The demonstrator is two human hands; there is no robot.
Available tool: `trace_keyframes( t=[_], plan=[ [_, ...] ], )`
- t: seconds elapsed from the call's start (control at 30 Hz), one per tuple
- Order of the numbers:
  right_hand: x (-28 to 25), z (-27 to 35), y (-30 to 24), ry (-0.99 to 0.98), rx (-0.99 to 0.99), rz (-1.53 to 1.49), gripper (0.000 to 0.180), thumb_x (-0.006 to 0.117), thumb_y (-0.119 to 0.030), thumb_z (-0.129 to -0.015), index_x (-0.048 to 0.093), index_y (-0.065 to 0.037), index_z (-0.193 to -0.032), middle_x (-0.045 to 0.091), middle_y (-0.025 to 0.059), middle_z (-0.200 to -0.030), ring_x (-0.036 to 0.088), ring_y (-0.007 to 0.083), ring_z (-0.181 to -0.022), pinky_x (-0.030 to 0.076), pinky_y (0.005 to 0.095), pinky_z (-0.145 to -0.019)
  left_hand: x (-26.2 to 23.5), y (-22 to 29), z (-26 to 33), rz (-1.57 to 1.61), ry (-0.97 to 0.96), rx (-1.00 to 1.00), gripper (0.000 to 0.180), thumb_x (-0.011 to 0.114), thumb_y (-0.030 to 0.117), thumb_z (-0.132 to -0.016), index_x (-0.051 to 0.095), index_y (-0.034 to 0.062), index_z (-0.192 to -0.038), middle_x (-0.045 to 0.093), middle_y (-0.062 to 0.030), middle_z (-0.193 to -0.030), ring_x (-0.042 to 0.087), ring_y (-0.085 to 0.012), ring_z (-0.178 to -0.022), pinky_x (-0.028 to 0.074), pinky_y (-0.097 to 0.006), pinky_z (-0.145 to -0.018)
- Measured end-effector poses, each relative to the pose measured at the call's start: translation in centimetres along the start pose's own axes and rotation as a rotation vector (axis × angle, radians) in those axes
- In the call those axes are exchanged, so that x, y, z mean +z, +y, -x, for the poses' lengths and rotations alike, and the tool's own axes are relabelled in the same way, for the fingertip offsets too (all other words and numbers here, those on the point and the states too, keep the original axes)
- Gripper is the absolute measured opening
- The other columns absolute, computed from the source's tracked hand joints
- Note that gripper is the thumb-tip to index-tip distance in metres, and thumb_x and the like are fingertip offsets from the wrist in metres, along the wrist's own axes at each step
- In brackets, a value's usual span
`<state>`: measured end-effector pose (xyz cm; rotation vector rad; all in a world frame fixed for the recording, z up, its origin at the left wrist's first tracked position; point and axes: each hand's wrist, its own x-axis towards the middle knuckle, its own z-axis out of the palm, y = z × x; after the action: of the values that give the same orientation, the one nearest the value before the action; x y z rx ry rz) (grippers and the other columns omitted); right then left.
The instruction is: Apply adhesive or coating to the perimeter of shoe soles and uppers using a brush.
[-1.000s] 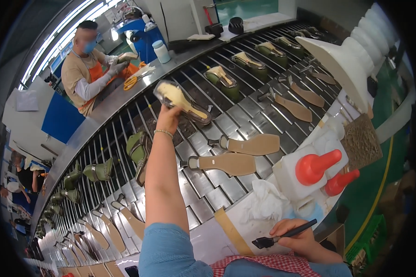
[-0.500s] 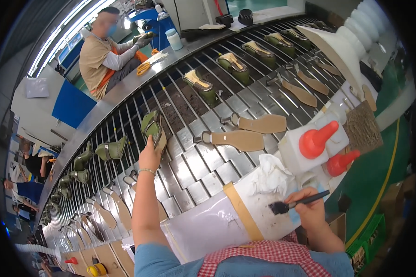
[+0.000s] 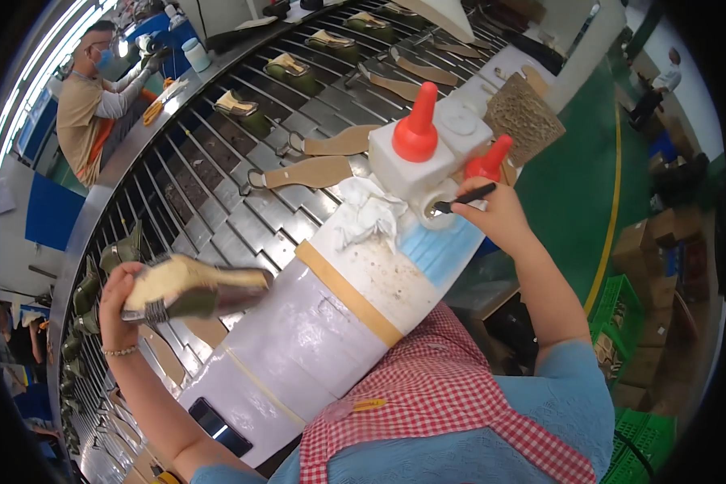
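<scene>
My left hand is closed around one end of a green shoe upper on a last, its cream underside turned up. The shoe is a little smeared by motion and hangs over the near edge of the conveyor. In my right hand is a brush with a black handle. Its bristle end is down in the mouth of a small white pot, so the bristles are mostly hidden. A crumpled white cloth lies left of the pot, and a blue face mask lies just below it.
White bottles with red nozzles and a rough brown block stand beyond the pot. Tan soles and more green shoes lie on the rod conveyor. A phone rests at the bench's left end. A co-worker sits across.
My left hand has lifted the green shoe off the conveyor and brought it nearer, underside up. My right hand has moved the brush from over the bench into the white pot. The view has shifted right.
</scene>
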<state>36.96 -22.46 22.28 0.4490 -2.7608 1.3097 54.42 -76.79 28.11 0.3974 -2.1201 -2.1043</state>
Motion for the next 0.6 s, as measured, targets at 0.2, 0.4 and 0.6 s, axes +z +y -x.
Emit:
trace_keyframes(
  t=[0.2,0.4,0.6],
  plan=[
    [1.3,0.3,1.1,-0.086,-0.004,0.142,0.021,0.073,-0.009,-0.072,0.063,-0.003,-0.09,0.068,0.0107,-0.085,0.065,0.0264,-0.084,0.049,0.035,-0.073,0.6,-8.4,4.7,0.044,-0.056,-0.502,0.032,0.052,0.03,-0.087,0.065,0.0026,-0.098,0.065,-0.0054,-0.085,0.061,-0.0143,-0.066,0.045,-0.025,-0.047],
    [1.5,0.5,1.6,-0.119,-0.012,0.173,0.019,0.072,-0.007,-0.072,0.062,-0.003,-0.087,0.068,0.0127,-0.084,0.066,0.028,-0.083,0.05,0.0362,-0.073,6.2,-13.8,10.3,0.093,0.077,-0.584,0.053,0.051,0.055,-0.09,0.057,0.0086,-0.115,0.063,-0.005,-0.1,0.061,-0.0178,-0.089,0.049,-0.033,-0.08],
    [2.3,0.2,2.8,-0.103,-0.094,0.135,0.02,0.071,-0.006,-0.071,0.063,-0.003,-0.089,0.066,0.0126,-0.082,0.065,0.0272,-0.08,0.049,0.0352,-0.073,11.7,-13.6,10.9,-0.124,0.058,-0.45,0.044,0.073,0.018,-0.077,0.056,0.0031,-0.115,0.061,-0.0045,-0.103,0.059,-0.016,-0.093,0.047,-0.03,-0.083]
  ],
)
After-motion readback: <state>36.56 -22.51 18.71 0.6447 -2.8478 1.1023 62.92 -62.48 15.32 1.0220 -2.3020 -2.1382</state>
